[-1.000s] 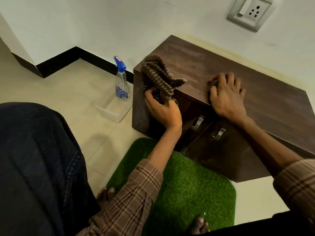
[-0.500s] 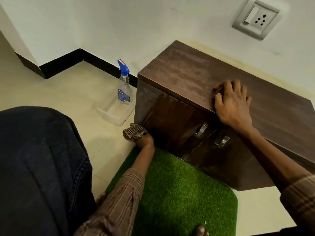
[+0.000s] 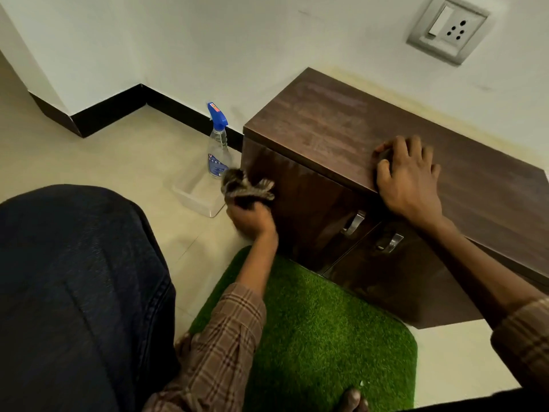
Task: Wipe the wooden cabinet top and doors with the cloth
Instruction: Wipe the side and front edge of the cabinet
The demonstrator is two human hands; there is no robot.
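Observation:
A low dark wooden cabinet (image 3: 326,126) stands against the white wall, with two glossy doors and metal handles (image 3: 353,223). My left hand (image 3: 251,221) grips a checked brown cloth (image 3: 246,187), which is pressed against the left door (image 3: 300,203) near its left edge, about mid-height. The cloth looks blurred. My right hand (image 3: 408,179) lies flat on the front edge of the cabinet top, fingers spread and holding nothing.
A spray bottle (image 3: 218,144) with a blue trigger stands on the tiled floor left of the cabinet, beside a clear plastic tray (image 3: 196,197). A green grass mat (image 3: 320,331) lies before the doors. My denim-clad knee (image 3: 74,292) fills the lower left. A wall socket (image 3: 448,28) sits above.
My left hand swept the cloth down from the cabinet's top left corner to the door's bottom, and has now come back up to mid-height. My right hand stayed put.

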